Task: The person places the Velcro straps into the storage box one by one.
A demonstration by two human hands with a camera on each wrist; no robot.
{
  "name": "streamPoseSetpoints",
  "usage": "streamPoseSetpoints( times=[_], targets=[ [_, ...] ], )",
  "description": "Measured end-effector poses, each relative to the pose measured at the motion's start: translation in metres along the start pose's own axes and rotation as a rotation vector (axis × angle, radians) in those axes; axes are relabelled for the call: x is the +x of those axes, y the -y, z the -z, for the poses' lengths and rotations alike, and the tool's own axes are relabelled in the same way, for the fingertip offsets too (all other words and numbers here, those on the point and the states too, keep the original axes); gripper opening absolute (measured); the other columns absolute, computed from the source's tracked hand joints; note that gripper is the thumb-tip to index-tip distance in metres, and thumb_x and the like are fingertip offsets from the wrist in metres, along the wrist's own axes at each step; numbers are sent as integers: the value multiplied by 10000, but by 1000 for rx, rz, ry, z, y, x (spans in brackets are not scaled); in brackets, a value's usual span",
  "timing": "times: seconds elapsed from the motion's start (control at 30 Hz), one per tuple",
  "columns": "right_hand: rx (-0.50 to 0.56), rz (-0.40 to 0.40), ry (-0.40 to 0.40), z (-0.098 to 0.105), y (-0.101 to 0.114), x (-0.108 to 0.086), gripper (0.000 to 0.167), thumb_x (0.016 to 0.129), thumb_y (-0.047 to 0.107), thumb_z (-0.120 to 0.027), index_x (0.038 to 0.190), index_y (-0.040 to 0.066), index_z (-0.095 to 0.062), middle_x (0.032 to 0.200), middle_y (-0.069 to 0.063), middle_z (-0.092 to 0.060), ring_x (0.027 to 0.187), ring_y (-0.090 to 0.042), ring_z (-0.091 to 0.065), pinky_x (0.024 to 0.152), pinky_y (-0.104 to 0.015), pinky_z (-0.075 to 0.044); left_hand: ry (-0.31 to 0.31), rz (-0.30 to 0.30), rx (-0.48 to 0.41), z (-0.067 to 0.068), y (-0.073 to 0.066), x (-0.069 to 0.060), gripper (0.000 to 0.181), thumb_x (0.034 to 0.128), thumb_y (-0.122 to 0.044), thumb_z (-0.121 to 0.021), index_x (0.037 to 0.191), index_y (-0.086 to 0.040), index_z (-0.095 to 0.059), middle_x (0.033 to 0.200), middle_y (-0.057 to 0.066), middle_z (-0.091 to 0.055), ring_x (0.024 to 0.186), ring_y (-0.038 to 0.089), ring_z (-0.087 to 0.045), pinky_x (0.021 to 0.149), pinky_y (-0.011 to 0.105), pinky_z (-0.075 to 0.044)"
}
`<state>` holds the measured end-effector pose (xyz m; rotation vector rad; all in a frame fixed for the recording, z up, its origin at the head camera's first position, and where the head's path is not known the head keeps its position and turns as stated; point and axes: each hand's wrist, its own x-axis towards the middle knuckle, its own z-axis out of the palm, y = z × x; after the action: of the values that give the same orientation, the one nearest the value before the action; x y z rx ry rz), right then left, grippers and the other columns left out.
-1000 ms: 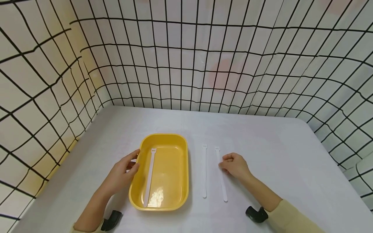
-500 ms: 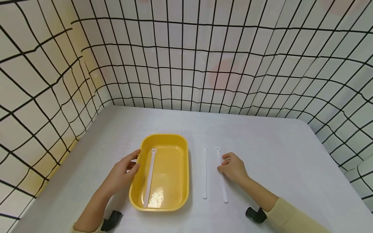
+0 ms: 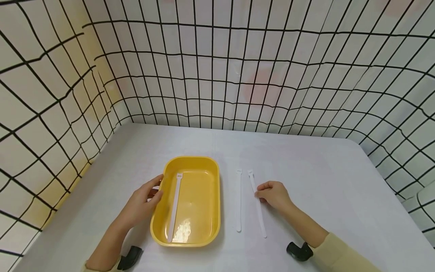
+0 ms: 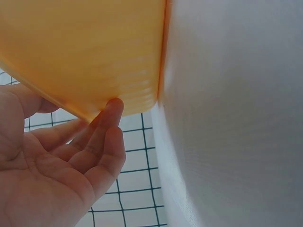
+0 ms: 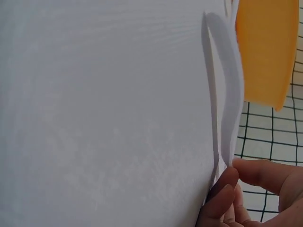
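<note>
Relaxed left hand (image 3: 141, 202) touches the left edge of the tray (image 3: 198, 200), likely steadying it; right hand (image 3: 275, 194) pinches a cable strap (image 3: 260, 215) mid-length.

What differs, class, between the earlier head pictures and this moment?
The right hand now pinches the rightmost white strap, whose far end has swung left and near end slightly right. The left hand, yellow tray, middle strap and strap inside the tray stayed put.
</note>
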<state>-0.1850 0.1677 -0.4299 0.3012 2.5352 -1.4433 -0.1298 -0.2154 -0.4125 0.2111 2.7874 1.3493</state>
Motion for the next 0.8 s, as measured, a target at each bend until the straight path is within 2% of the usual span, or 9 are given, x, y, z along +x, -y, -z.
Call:
streamPoseSetpoints(
  times=[0.27, 0.53, 0.8],
  targets=[
    [125, -45, 41, 6, 0, 0, 237, 846, 86, -715, 1016, -65, -651, 795, -54, -653, 675, -135, -603, 608, -252, -495, 0, 3, -3, 0, 1, 0, 543, 997, -149, -555, 1481, 3, -362, 1377, 224, -491, 1055, 308, -627, 851, 385, -556],
    [323, -67, 116, 9, 2, -3, 284, 860, 53, -700, 1084, -102, -619, 848, -49, -653, 717, -124, -600, 649, -214, -534, -4, -29, -18, 0, 3, -1, 525, 997, -123, -547, 1474, 11, -373, 1356, 211, -511, 1044, 301, -635, 863, 422, -549],
    [414, -51, 170, 8, 7, -9, 300, 851, 57, -716, 1094, -95, -624, 869, -43, -660, 739, -133, -611, 680, -228, -548, -1, -21, -19, 0, 2, -1, 527, 999, -130, -545, 1476, 11, -369, 1360, 212, -507, 1053, 309, -632, 861, 414, -551]
  ],
)
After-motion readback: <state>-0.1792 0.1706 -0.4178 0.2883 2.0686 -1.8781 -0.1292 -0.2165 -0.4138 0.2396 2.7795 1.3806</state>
